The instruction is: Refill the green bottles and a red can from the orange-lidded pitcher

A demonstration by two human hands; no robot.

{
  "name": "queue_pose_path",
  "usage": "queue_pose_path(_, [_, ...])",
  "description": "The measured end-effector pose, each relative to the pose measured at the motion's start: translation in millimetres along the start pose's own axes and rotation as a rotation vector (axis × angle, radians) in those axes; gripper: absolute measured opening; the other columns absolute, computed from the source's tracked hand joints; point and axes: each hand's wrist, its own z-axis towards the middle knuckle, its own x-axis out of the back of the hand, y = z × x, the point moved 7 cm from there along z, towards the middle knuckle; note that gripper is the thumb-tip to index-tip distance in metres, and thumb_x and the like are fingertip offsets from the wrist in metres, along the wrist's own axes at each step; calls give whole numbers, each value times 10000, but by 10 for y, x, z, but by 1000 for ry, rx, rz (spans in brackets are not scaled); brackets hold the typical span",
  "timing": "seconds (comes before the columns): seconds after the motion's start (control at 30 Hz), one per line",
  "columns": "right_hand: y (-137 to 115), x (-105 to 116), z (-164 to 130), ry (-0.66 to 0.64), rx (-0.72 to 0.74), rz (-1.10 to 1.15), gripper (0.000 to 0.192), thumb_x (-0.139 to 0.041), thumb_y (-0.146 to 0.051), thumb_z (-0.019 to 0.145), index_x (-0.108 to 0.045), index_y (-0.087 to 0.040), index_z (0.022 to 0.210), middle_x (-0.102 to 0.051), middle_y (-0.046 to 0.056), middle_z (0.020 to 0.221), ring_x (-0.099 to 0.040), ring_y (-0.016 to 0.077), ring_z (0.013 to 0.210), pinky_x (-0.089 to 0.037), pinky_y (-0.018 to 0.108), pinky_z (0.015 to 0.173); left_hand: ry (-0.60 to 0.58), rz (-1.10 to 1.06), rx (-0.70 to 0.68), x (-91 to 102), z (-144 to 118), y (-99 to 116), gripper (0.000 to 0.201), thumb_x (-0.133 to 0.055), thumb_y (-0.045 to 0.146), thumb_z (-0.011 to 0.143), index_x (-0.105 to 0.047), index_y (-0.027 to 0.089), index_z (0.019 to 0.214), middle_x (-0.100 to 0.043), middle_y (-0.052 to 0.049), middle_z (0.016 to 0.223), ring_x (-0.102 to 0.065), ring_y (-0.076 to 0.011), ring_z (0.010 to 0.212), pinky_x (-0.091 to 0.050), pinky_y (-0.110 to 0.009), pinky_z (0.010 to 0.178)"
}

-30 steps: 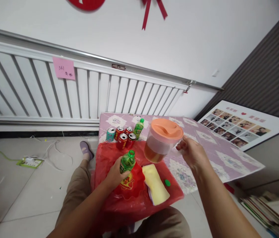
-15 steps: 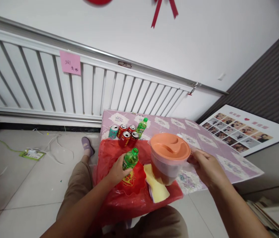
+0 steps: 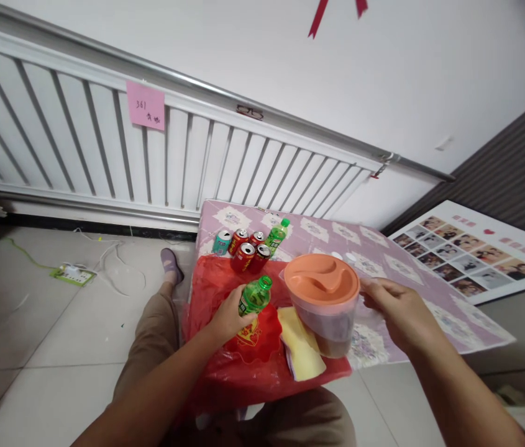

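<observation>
Two bare forearms reach out over a small table (image 3: 383,248) spread with a red plastic bag (image 3: 210,292). The left hand (image 3: 229,316) curls its fingers around a green bottle (image 3: 253,298), uncapped and upright on the bag. The right hand (image 3: 395,307) grips the handle of a clear pitcher (image 3: 325,304) with an orange lid, held upright above a yellow cloth (image 3: 302,351). Five cans and a capped bottle stand behind.

**Soft, even indoor light, wide-angle warp**

Bright, diffuse light fills the room; shadows stay faint. The radiator (image 3: 104,149) rails bow toward the frame edges, and the corners darken. Focus is fair mid-frame, softening at the forearms near the bottom edge.
</observation>
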Motion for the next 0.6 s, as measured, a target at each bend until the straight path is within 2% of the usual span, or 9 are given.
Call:
queue_pose_path(0.17, [-133,-43,9,-14,22,-63,416,-651,-595,624,-582,-196,528,-460,-27,508,-392,135,555,-302,287,550,13,-15,27,10,-5,-14,705,-767,128,680,-504,232,1326,-653,-69,1239,-615,-239,1127,-472,-387,1019])
queue_pose_path(0.33, [-184,-69,65,-25,41,-103,425,-647,-607,618,-646,-182,607,-543,-11,583,-420,145,592,-332,287,572,9,5,28,20,-4,-1,720,-772,133,678,-492,233,1334,-640,-75,1262,-605,-241,1144,-463,-390,1029])
queue_pose_path(0.6, [-235,-95,109,-62,146,-233,422,-607,-590,745,-640,-181,648,-533,-8,595,-432,147,586,-340,278,549,0,50,-10,52,-13,82,664,-756,188,713,-485,214,1319,-628,-93,1256,-611,-246,1122,-473,-386,995])
